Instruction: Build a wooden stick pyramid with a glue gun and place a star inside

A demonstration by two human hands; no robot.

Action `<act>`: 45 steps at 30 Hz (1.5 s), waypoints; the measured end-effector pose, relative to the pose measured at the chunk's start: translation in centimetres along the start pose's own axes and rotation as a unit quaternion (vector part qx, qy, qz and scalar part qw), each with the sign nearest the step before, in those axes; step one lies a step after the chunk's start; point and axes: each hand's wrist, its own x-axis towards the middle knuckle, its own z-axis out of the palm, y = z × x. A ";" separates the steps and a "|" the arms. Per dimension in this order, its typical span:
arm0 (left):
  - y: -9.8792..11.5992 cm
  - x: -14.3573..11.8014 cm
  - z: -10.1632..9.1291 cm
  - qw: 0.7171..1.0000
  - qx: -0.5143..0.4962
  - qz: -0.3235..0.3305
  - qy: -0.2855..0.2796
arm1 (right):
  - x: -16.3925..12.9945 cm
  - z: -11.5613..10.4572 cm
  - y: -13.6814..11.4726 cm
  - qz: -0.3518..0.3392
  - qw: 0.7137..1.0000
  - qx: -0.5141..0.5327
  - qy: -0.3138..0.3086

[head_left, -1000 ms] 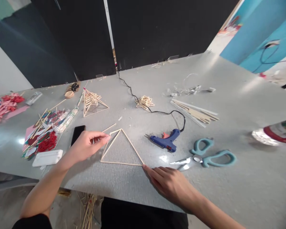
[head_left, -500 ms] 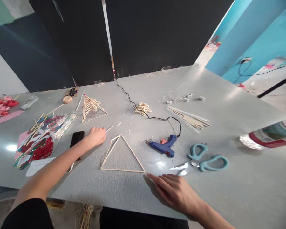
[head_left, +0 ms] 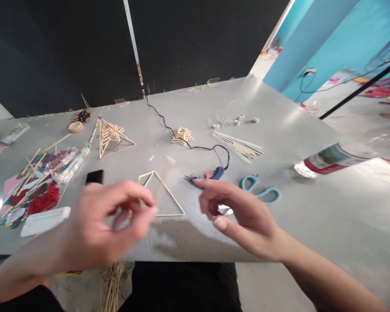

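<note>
Table (head_left: 312,225), grey and wide, filled the view. Both hands hovered above its near edge. At 8 o'clock the left hand (head_left: 107,225), blurred, pinched a thin stick (head_left: 162,182) between thumb and fingers, the stick slanting up toward 1 o'clock over the triangle (head_left: 161,197). At 5 o'clock the right hand (head_left: 243,216) was open and held nothing, fingers loosely spread and pointing toward 9 o'clock. The triangle lay flat on the table at centre, between the hands. Beyond the right hand, at 2 o'clock, lay scissors (head_left: 261,193) and, nearer centre, the glue gun (head_left: 211,175). A phone (head_left: 95,176) sat at 10 o'clock.
</note>
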 end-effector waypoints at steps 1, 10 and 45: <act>1.2 -0.3 1.7 0.998 -0.050 0.028 -0.039 | 0.8 0.2 -0.7 -0.013 0.999 0.024 -0.028; -4.6 -5.4 13.3 0.998 -0.038 0.043 -0.032 | 1.9 2.5 2.4 -0.090 0.995 -0.036 0.003; -7.9 -5.5 19.4 0.956 -0.214 -0.192 -0.050 | -1.7 -4.6 11.6 0.003 0.875 -0.469 -0.118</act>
